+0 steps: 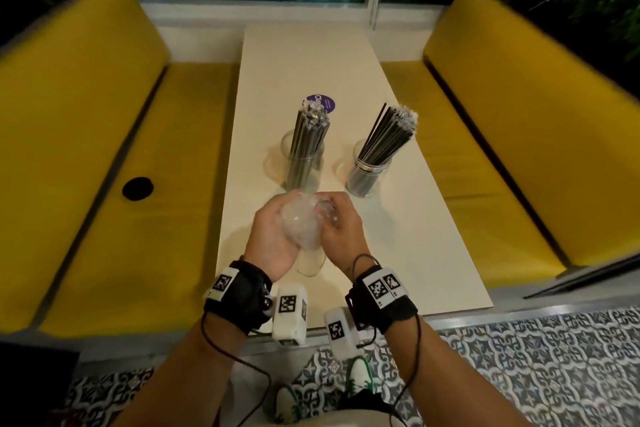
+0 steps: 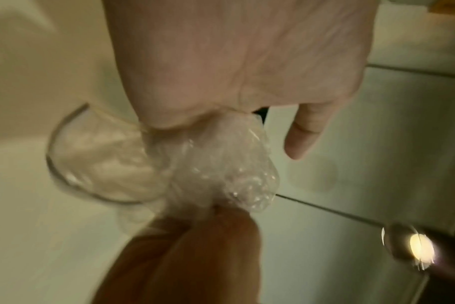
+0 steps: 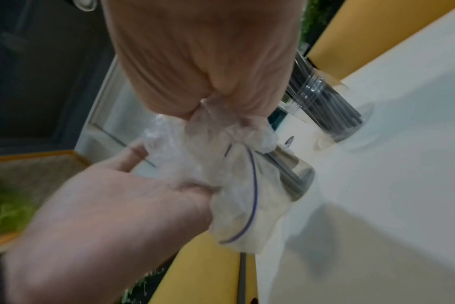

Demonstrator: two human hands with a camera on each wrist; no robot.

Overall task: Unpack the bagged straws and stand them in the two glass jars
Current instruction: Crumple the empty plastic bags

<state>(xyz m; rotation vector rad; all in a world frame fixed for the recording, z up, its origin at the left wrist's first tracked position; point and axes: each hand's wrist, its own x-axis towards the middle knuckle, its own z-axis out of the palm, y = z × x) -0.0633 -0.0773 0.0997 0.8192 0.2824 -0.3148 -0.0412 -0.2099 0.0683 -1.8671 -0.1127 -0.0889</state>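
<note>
1. Straws, left bundle [image 1: 309, 130]: dark, stood upright in the left glass jar [image 1: 302, 168] on the white table [image 1: 398, 253]. Some clear wrapping is seen at the tips.
2. Straws, right bundle [image 1: 389, 135]: dark, leaned toward the right in the right glass jar [image 1: 367, 174], which is set just beside the left jar. Both jars are judged filled; the unpacking is judged all but finished.
3. Empty plastic bag [image 1: 303, 220]: clear, crumpled, with a blue zip line shown in the right wrist view [image 3: 252, 193]. It is held above the near end of the table, in front of the jars, between both hands. No straws are seen inside it.
4. Step in hand, as judged: the emptied bag is being bunched up. It is best compressed evenly from both sides, away from the jars, so that neither jar is knocked.
5. Left hand [image 1: 273, 239]: cupped beneath and beside the bag, the fingers curled round the film.
6. Right hand [image 1: 341, 227]: closed over the bag from the other side, a gathered neck of film being pinched between the fingers [image 3: 221, 92].
7. Purple round sticker [image 1: 321, 103]: lies on the table behind the left jar.
8. Yellow benches [image 1: 86, 149]: set on both sides of the table.
</note>
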